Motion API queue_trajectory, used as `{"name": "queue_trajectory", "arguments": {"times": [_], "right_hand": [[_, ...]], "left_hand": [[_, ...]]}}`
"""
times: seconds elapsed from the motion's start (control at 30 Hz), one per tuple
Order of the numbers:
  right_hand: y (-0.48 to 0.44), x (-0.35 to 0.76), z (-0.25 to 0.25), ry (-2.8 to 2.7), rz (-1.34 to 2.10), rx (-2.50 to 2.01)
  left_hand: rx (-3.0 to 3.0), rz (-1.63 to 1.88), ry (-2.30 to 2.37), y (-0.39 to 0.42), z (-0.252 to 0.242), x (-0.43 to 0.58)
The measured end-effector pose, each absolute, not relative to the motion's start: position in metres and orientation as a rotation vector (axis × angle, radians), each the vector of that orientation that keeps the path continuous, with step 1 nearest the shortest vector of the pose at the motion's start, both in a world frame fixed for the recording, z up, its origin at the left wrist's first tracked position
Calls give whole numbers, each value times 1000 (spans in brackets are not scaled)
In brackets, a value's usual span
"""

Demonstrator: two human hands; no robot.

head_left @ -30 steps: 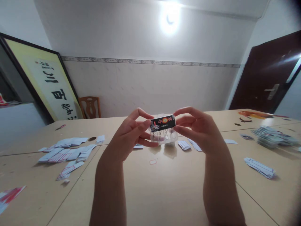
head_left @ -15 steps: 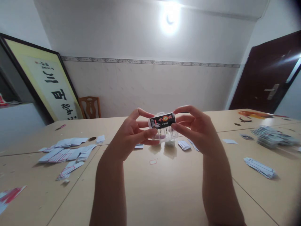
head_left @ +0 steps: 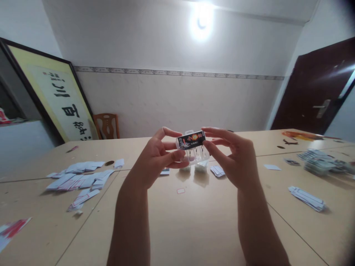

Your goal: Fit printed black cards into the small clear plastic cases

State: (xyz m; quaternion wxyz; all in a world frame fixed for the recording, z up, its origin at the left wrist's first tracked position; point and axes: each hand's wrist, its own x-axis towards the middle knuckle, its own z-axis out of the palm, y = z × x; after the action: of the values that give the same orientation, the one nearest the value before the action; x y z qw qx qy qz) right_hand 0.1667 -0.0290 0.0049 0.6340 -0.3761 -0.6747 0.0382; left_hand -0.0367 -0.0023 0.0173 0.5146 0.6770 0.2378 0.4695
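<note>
Above the table, my left hand (head_left: 155, 159) grips the left side of a small clear plastic hook box (head_left: 198, 157). Several dark metal fishing hooks hang in it below a black label (head_left: 191, 139) with red and white print. The fingers of my right hand (head_left: 230, 151) are bent at the label's right end, thumb in front and index finger along the top edge. Beyond and below the box, a few clear boxes (head_left: 201, 167) stand on the table, partly hidden by it.
White paper slips (head_left: 77, 181) are spread on the left, and a stack of folded slips (head_left: 306, 198) lies on the right. Several packed clear boxes (head_left: 324, 162) are piled at the far right. A small card pile (head_left: 217, 171) lies beyond my right wrist. A wooden chair (head_left: 107, 125) stands behind the table.
My right hand's fingers have straightened somewhat and shifted slightly along the label's right end. The box stays in my left hand, and more of its hooks show.
</note>
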Motion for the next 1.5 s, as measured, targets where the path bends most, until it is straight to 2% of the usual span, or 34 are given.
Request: {"name": "queue_trajectory", "arguments": {"times": [0.2,0.7,0.97,1.2,1.33,1.5], "right_hand": [[-25,165,2,-1508,-164,-863],[-5,160,-3,-1474,-461,-839],[-2,160,-1,-1486,-330,-811],[14,158,-5,-1537,-154,-836],[19,158,-8,-1558,2,-822],[19,158,-8,-1600,29,-867]], "left_hand": [[1633,1118,579,-2,16,-35],[1695,1149,597,-1,13,-24],[1768,1187,640,-3,13,-24],[2060,1443,971,0,6,-4],[2330,1449,1080,3,4,7],[2354,1489,1211,4,4,10]]}}
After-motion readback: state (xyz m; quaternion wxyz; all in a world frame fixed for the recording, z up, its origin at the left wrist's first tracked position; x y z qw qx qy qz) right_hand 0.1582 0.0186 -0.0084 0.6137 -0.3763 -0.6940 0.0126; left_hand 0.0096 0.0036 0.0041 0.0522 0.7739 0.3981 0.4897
